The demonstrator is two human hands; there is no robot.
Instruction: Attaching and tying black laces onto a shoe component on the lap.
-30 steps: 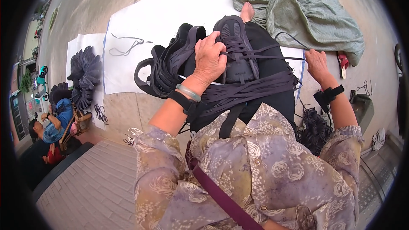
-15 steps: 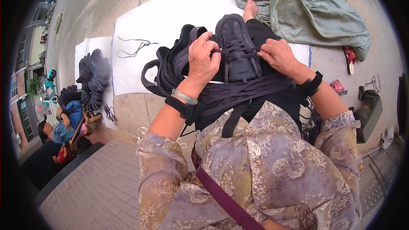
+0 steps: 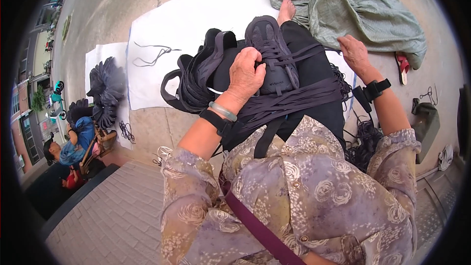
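Observation:
A dark grey shoe upper (image 3: 276,73) lies across my lap, toe pointing away from me. Closed at its left edge by the eyelets, my left hand (image 3: 245,72) pinches, its fingertips partly hidden. Out to the right, my right hand (image 3: 354,55) grips the end of a dark shoelace (image 3: 311,51), drawn taut from the shoe's eyelets. Beside my left hand sits a stack of similar shoe uppers (image 3: 196,78), nested together. A bundle of loose dark laces (image 3: 294,99) lies over my thighs, nearer to me than the shoe.
White sheeting (image 3: 196,24) covers the ground ahead. A green woven sack (image 3: 353,14) lies at the far right, near a red slipper (image 3: 403,66). Tangled laces (image 3: 365,140) hang at my right. Another person (image 3: 78,140) sits at left by a dark shoe-upper pile (image 3: 108,88).
My right hand has moved outward to the right, pulling the lace long. My left hand has shifted right, onto the shoe's left edge.

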